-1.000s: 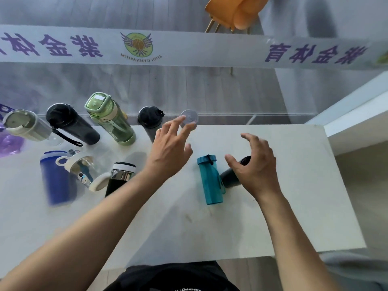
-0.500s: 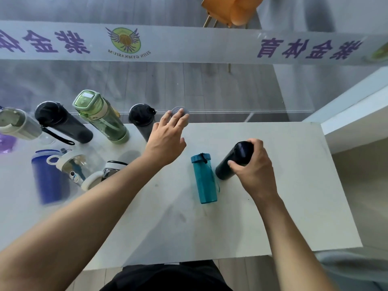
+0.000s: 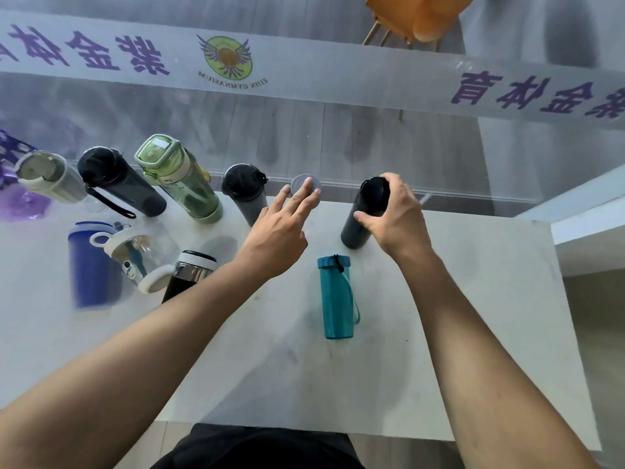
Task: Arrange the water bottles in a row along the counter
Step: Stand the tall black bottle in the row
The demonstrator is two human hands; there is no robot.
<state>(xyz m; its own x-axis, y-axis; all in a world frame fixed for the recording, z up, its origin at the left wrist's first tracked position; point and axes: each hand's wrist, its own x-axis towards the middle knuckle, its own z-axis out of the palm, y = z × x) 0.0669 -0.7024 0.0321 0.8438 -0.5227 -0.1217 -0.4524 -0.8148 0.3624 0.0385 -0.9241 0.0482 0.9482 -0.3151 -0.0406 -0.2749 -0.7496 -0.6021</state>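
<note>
Both hands at the back row
My right hand (image 3: 394, 218) grips the dark bottle (image 3: 363, 214); left hand (image 3: 277, 238), fingers spread, touches a grey-lidded bottle (image 3: 304, 186) on the white counter (image 3: 473, 299)

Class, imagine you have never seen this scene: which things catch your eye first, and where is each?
First, the two bare arms reaching over the white counter: the right hand grips a dark bottle near the far edge, and the left hand rests its fingers on a grey-lidded bottle beside it. A teal bottle stands alone in the middle. A cluster of bottles, the green bottle among them, crowds the far left.
</note>
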